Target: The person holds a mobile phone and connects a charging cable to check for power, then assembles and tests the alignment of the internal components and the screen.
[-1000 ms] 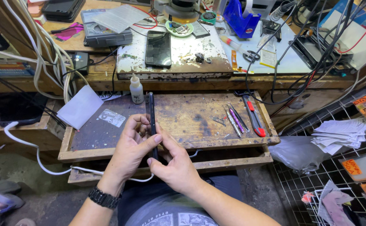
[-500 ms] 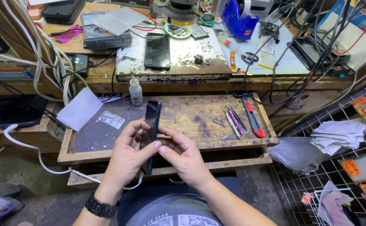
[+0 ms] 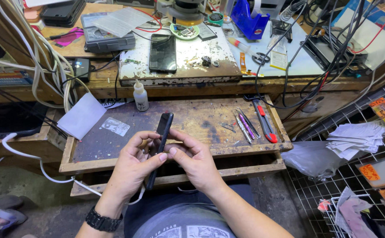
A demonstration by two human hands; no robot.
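Note:
Both of my hands hold a slim black phone (image 3: 163, 128) edge-on over the pulled-out wooden drawer (image 3: 91, 152). My left hand (image 3: 133, 169), with a black watch on its wrist, wraps the phone's lower half from the left. My right hand (image 3: 193, 158) pinches its edge from the right, thumb and forefinger meeting the left thumb at the phone's middle. The phone's top end points away from me; its bottom end is hidden behind my left palm.
On the drawer lie a white glue bottle (image 3: 141, 97), a white sheet (image 3: 82, 115), tweezers (image 3: 245, 125) and a red-handled knife (image 3: 264, 123). A second black phone (image 3: 163, 53) rests on the bench mat behind. Cables hang left and right. A wire rack (image 3: 346, 194) stands right.
The phone has been turned from nearly face-on to edge-on and raised a little. My hands have shifted slightly up along it and closed nearer together at its middle.

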